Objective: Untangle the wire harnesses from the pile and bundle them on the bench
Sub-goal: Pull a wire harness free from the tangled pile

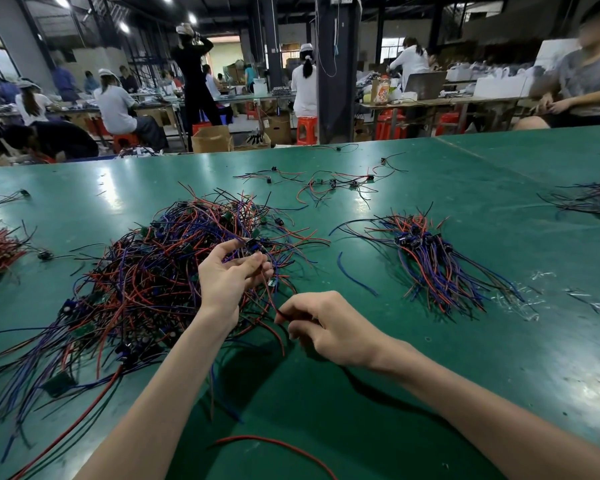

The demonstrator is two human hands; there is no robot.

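two hands hold one wire harness

the left hand is palm up over the big pile of red, blue and black wires. its fingers curl round a wire harness at the small black plug. the right hand pinches a red wire that runs down from it, just above the green tabletop. a bundle lies to the right, apart from the pile.

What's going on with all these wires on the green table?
A person is pulling one harness out of the big tangled pile of red, blue and black wires. Their left hand holds up its small black connector end, while the right hand pinches its red wire lower down. A neater bundle of the same wires already lies to the right on the green bench.
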